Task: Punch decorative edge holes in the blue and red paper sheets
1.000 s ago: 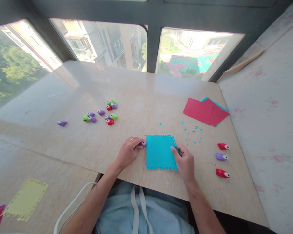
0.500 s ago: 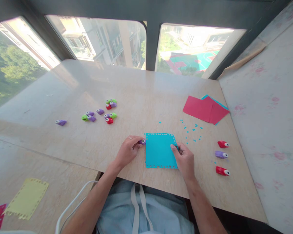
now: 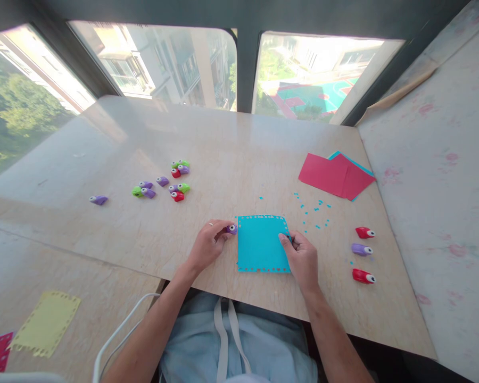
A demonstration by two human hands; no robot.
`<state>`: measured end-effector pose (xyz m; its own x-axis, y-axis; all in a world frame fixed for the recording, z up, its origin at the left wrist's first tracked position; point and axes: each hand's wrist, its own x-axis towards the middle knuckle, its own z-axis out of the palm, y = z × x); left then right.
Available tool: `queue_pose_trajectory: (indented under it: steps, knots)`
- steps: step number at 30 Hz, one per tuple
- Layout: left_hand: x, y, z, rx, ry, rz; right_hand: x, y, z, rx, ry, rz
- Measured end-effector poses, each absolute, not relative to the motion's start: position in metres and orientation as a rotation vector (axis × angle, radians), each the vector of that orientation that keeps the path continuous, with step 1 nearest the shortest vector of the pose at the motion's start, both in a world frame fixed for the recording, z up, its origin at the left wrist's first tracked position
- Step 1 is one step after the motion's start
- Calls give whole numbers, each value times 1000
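Note:
My left hand (image 3: 209,242) is closed on a small purple craft punch (image 3: 232,229), held just beside the left edge of a blue paper sheet (image 3: 261,244). Small punched holes run along the sheet's top and bottom edges. My right hand (image 3: 302,259) grips the sheet's right edge, thumb on top and fingers beneath. Whether the punch touches the paper, I cannot tell for sure. Tiny blue paper cutouts (image 3: 316,209) lie scattered on the table beyond my right hand.
Red and blue paper sheets (image 3: 327,175) lie at the back right. Several punches (image 3: 178,188) in purple, green and red are grouped at left; a red punch (image 3: 363,276) is among three at right. A punched yellow sheet (image 3: 46,322) and a white cable (image 3: 115,332) are lower left.
The purple punch has shifted slightly left, away from the sheet's edge, and a small gap now shows. My right hand keeps its hold on the paper.

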<state>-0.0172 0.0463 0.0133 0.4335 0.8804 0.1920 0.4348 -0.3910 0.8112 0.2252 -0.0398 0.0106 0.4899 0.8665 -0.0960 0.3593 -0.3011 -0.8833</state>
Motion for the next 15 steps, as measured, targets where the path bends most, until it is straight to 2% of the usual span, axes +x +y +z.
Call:
queue_pose_trajectory:
  steps: [15]
  knots:
    - [-17,45,9,1966,1109,868,226,-39,14,-1808,-977,806]
